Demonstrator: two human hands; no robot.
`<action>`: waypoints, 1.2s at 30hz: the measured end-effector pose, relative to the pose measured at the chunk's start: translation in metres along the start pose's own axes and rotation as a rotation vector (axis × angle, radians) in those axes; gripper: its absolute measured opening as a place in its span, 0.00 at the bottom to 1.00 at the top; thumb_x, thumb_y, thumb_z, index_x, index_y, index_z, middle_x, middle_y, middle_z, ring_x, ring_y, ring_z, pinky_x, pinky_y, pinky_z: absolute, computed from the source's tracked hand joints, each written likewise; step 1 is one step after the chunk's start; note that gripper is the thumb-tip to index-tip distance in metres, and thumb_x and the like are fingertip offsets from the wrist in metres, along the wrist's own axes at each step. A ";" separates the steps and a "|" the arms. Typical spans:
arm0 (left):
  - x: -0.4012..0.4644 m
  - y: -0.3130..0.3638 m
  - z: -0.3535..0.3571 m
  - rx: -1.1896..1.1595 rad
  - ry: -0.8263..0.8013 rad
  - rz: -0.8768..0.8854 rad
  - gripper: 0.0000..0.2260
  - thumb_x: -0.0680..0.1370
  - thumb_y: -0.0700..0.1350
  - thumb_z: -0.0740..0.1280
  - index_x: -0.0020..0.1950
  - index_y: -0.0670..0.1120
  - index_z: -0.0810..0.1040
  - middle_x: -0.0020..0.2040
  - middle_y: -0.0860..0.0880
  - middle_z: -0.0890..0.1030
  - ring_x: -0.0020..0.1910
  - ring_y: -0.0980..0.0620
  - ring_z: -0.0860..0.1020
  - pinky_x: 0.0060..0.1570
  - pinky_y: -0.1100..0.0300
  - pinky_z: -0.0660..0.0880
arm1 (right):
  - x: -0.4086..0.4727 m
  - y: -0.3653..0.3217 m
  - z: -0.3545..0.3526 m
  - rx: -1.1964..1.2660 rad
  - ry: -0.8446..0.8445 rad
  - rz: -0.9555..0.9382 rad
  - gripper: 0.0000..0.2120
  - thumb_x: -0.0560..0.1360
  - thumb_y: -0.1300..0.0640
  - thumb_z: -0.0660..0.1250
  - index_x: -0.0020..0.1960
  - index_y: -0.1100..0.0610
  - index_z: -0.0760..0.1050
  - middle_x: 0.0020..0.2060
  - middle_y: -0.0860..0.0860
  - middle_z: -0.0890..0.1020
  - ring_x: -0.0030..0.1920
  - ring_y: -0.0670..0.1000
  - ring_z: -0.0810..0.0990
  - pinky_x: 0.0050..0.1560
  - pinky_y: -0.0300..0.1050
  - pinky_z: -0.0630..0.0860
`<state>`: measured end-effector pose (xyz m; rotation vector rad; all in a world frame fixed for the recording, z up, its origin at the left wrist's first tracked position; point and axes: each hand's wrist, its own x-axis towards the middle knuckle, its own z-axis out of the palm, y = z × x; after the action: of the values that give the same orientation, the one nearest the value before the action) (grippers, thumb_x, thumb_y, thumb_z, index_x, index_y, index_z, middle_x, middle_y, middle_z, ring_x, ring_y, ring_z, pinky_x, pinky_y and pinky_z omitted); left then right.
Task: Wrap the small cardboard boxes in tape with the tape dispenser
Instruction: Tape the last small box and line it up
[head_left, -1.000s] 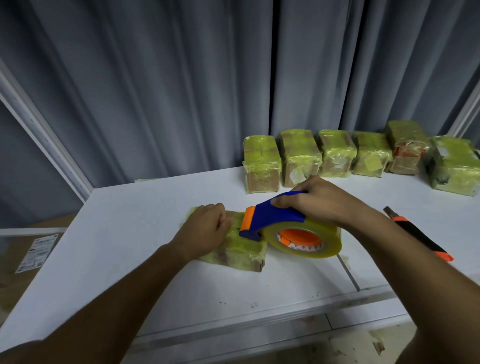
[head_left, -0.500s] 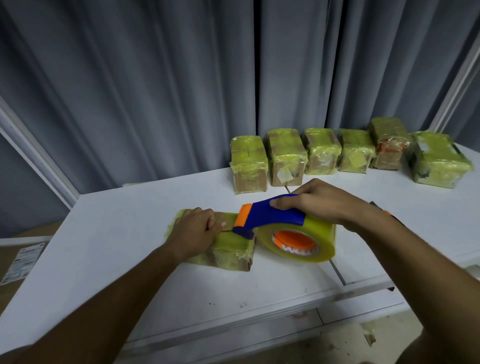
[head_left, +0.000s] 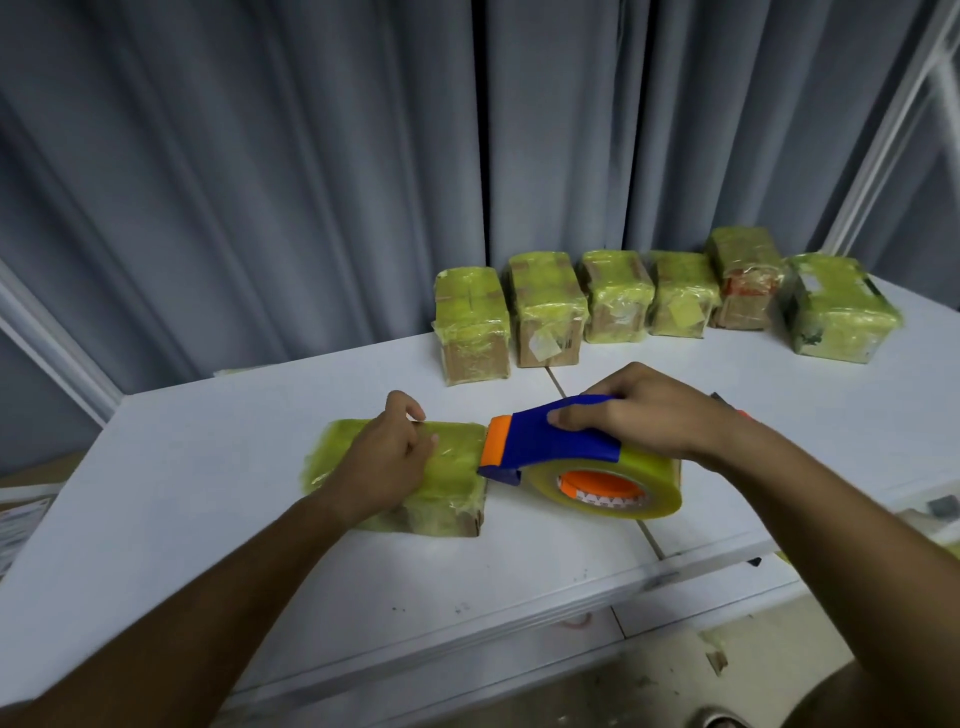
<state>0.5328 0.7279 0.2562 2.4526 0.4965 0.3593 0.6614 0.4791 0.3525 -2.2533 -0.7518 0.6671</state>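
Yellow-taped box (head_left: 447, 467) on surface (head_left: 208, 467), pressed under left hand (head_left: 387, 462), fingers loosely curled; right hand (head_left: 644, 415) curled round dispenser (head_left: 561, 441), touching box's right edge.

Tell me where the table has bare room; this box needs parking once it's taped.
Free: left of the box under the left hand, and the front strip before it. Crowded: the back right row of wrapped boxes and around the tape dispenser.

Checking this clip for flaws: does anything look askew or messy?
Mostly tidy. In the back row, the fifth box sits further back than the rest and shows red under its tape. Tape scraps litter the floor below the table.
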 end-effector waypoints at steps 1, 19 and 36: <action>0.001 0.000 0.004 0.052 0.006 -0.031 0.11 0.79 0.54 0.65 0.51 0.49 0.66 0.33 0.52 0.72 0.33 0.54 0.70 0.35 0.56 0.68 | 0.000 0.000 0.001 -0.006 -0.004 -0.002 0.20 0.74 0.39 0.71 0.48 0.56 0.86 0.42 0.52 0.87 0.46 0.53 0.86 0.55 0.53 0.81; 0.007 0.004 0.029 0.162 -0.022 0.117 0.12 0.80 0.57 0.61 0.42 0.51 0.67 0.38 0.54 0.74 0.42 0.51 0.71 0.38 0.55 0.68 | 0.002 0.023 -0.005 0.075 -0.064 0.067 0.23 0.72 0.34 0.70 0.50 0.53 0.86 0.41 0.48 0.88 0.44 0.50 0.87 0.50 0.46 0.81; 0.007 0.004 0.031 0.216 -0.017 0.110 0.13 0.80 0.57 0.59 0.39 0.54 0.63 0.40 0.54 0.74 0.43 0.50 0.71 0.42 0.54 0.67 | -0.001 0.021 -0.006 -0.004 -0.032 0.065 0.20 0.74 0.41 0.72 0.49 0.58 0.85 0.42 0.54 0.87 0.45 0.54 0.86 0.45 0.43 0.77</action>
<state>0.5517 0.7121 0.2356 2.6976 0.4122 0.3456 0.6711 0.4627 0.3415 -2.2837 -0.6990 0.7347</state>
